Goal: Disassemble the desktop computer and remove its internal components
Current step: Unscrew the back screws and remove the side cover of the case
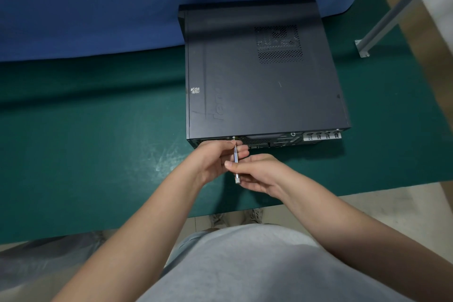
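Fingers: both hands pinch screwdriver (pixel 236 161)
Left hand (pixel 218 157): near tip
Right hand (pixel 257 174): on handle
Tip: at screw (pixel 233 137), PC (pixel 264 76) rear

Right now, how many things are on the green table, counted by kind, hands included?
Computer case: 1
Screwdriver: 1
Hands, left hand and right hand, both holding the screwdriver: 2
Metal post bolted to the green table: 1
Total: 5

A green-topped table (pixel 98 130) carries the black desktop computer (pixel 264 73) lying flat, with a metal bracket foot (pixel 362 48) to the computer's right.
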The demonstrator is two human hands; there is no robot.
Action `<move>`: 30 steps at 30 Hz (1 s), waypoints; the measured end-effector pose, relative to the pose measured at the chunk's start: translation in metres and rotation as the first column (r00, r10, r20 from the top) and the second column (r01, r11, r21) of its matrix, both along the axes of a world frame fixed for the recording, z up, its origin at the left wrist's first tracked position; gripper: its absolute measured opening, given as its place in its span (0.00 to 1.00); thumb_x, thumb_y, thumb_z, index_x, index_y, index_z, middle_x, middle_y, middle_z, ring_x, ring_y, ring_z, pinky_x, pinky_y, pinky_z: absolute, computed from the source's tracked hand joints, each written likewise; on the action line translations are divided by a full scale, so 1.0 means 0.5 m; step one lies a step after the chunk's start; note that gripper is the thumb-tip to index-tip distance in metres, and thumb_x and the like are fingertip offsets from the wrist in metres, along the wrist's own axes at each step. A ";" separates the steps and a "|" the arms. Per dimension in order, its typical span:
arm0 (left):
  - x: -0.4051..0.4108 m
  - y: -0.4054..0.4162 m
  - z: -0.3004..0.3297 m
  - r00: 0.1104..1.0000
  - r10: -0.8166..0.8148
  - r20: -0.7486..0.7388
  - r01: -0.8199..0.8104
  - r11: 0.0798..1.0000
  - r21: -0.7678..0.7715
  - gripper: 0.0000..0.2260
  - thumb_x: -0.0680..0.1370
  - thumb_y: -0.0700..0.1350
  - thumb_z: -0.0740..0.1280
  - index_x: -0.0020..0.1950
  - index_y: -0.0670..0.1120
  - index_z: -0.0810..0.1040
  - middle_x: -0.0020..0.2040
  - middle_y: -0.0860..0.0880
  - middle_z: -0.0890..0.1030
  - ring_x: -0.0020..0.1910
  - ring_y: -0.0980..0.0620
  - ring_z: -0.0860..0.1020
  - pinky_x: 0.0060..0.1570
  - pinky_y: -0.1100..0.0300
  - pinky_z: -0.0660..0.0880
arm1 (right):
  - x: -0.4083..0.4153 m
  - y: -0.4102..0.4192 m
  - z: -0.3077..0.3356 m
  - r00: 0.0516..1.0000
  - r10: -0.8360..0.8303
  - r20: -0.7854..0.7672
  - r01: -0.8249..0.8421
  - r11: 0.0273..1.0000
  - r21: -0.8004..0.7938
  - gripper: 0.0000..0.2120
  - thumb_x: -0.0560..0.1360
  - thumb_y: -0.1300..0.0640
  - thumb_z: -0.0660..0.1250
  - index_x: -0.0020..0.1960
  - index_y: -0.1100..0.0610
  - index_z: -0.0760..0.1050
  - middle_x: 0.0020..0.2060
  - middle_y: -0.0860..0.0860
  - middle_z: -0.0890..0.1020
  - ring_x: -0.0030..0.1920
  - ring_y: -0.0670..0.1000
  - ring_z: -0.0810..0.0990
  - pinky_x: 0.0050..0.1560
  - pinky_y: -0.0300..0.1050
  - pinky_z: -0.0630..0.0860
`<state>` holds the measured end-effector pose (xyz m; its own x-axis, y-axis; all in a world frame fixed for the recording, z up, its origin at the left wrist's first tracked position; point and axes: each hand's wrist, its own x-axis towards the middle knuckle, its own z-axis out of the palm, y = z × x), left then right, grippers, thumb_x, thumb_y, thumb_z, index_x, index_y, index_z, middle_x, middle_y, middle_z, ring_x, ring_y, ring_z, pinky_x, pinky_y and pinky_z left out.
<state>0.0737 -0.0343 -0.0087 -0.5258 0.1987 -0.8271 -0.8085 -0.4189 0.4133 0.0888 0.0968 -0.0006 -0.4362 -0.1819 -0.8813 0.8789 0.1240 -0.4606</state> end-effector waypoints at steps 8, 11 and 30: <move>0.006 0.002 -0.006 0.999 0.011 -0.046 -0.019 0.985 -0.171 0.05 0.72 0.34 0.71 0.47 0.37 0.79 0.35 0.44 0.82 0.33 0.53 0.82 0.35 0.61 0.80 | 0.008 -0.001 0.003 1.000 0.026 -0.004 -0.026 1.000 -0.007 0.15 0.67 0.49 0.77 0.44 0.58 0.77 0.31 0.49 0.82 0.31 0.45 0.81 0.35 0.40 0.80; 0.005 0.004 -0.006 0.999 0.020 -0.050 -0.027 0.987 -0.160 0.03 0.75 0.33 0.68 0.48 0.37 0.79 0.37 0.43 0.83 0.35 0.52 0.83 0.33 0.62 0.80 | 0.003 0.016 0.012 0.986 0.065 0.154 -0.037 0.984 -0.175 0.14 0.76 0.50 0.67 0.52 0.61 0.77 0.45 0.56 0.84 0.45 0.53 0.84 0.45 0.49 0.82; 0.009 0.023 -0.014 0.990 0.136 -0.034 -0.139 0.984 -0.113 0.02 0.78 0.39 0.65 0.48 0.41 0.77 0.41 0.46 0.83 0.35 0.52 0.83 0.35 0.60 0.80 | 0.017 0.033 -0.006 0.998 0.035 0.048 -0.032 0.997 -0.075 0.08 0.68 0.59 0.76 0.42 0.55 0.77 0.28 0.46 0.80 0.28 0.41 0.78 0.32 0.34 0.76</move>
<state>0.0784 -0.0229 -0.0155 -0.5628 0.0273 -0.8261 -0.7349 -0.4739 0.4851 0.0971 0.1131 -0.0034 -0.3853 -0.2609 -0.8851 0.8966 0.1210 -0.4260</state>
